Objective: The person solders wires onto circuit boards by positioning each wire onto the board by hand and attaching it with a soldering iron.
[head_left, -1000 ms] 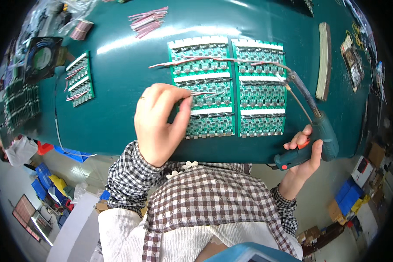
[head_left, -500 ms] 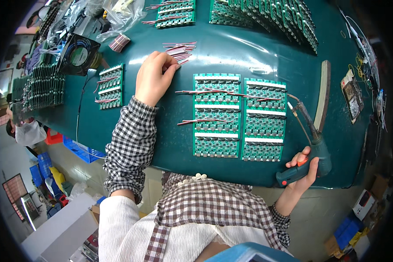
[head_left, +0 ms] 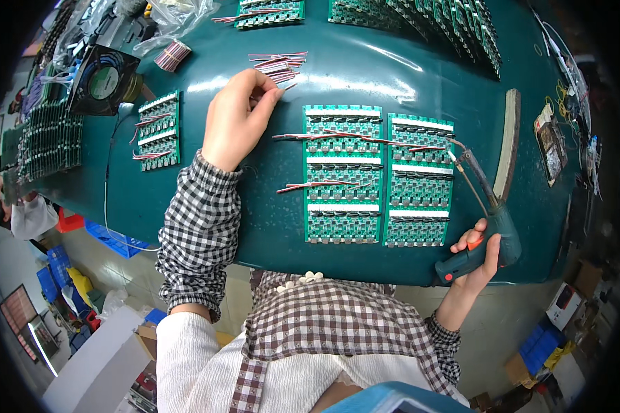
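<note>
Left fingertips behind wire bundle, contact unclear

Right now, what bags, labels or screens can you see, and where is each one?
Clear plastic bag: crumpled, top left of the bench.
Fan label: round, green, centre of the black square fan, far left.
Screen: tilted dark rectangle, lit, lower left on the floor.

You see a black cooling fan at the table's far left, beside stacked green boards.
</note>
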### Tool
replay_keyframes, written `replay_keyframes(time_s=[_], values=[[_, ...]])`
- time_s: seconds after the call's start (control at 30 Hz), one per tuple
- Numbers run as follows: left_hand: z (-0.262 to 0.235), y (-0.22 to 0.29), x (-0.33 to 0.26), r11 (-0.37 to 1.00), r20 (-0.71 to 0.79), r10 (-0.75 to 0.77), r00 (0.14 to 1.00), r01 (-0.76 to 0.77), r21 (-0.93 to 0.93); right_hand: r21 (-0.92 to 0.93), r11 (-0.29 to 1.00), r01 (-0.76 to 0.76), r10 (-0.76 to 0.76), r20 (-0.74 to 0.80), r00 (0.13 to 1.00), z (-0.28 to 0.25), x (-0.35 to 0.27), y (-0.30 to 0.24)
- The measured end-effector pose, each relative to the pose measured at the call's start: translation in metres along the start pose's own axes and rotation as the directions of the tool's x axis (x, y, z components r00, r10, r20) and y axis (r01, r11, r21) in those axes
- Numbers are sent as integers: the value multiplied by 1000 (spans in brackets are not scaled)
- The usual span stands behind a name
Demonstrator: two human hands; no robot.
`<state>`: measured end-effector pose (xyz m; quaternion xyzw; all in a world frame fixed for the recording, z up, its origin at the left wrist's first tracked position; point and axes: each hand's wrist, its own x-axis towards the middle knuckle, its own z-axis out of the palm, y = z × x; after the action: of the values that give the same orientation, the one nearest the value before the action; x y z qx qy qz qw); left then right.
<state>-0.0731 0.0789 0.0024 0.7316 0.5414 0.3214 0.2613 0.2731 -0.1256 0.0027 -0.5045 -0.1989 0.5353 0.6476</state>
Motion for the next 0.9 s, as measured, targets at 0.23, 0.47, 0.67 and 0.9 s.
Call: replay_keyframes(time_s=[0.23, 0.47, 0.67, 0.9], values=[[-14, 79, -24, 871, 388, -244, 889, 377, -315, 5, 999, -48, 48, -26, 998, 8, -8, -10], [21, 92, -37, 978, 500, -4, 866, 108, -180, -123, 992, -4, 8, 26, 1000, 9, -31, -14], [34, 97, -45, 994, 390, 102, 915, -111, 1, -174, 985, 7, -2, 25, 1000, 11, -38, -14], [52, 106, -49, 996, 422, 84, 903, -71, -46, -101, 995, 8, -10, -19, 1000, 13, -40, -12]])
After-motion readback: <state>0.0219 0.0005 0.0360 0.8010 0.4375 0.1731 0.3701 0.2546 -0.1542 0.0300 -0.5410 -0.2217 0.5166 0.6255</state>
